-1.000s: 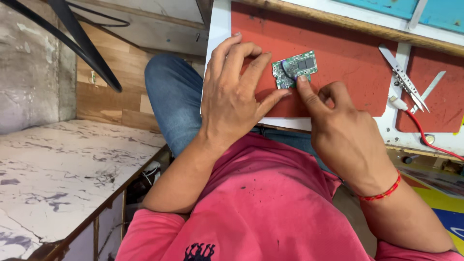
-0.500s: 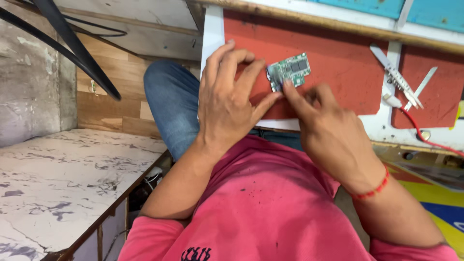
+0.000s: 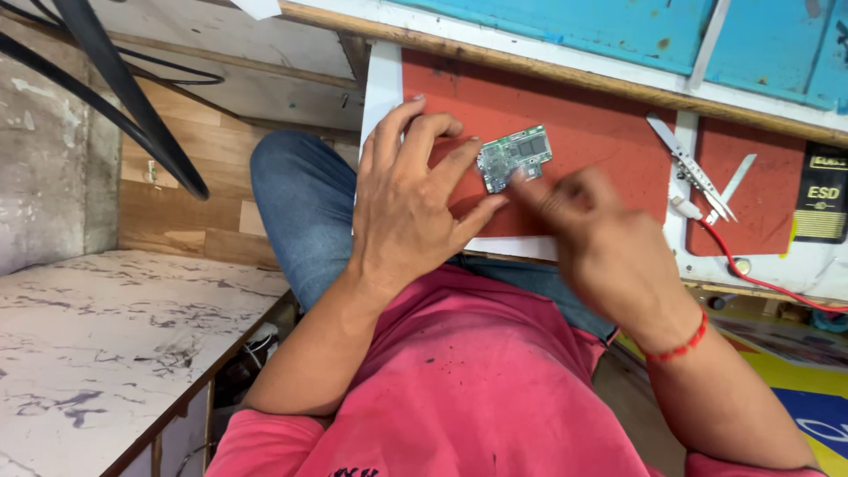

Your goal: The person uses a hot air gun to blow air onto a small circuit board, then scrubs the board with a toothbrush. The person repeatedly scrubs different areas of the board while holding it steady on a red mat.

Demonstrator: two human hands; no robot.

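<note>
A small green circuit board (image 3: 515, 156) lies on a red work mat (image 3: 609, 132) near the mat's left part. My left hand (image 3: 411, 199) rests flat on the mat beside the board, fingers spread, fingertips close to the board's left edge and thumb below it. My right hand (image 3: 601, 238) is blurred with motion; its fingertip is at the board's lower right corner. Whether it grips the board is unclear. A red thread band sits on my right wrist.
Metal tweezers (image 3: 693, 172) lie at the mat's right edge beside a second red mat (image 3: 760, 199). A red wire (image 3: 751, 274) trails off the bench. A black label (image 3: 826, 203) is far right. A marbled white surface (image 3: 106, 336) lies lower left, with black cables (image 3: 132, 106) above.
My right hand has shifted right and back from the board, now blurred. The left hand stays on the mat. The view has drifted slightly.
</note>
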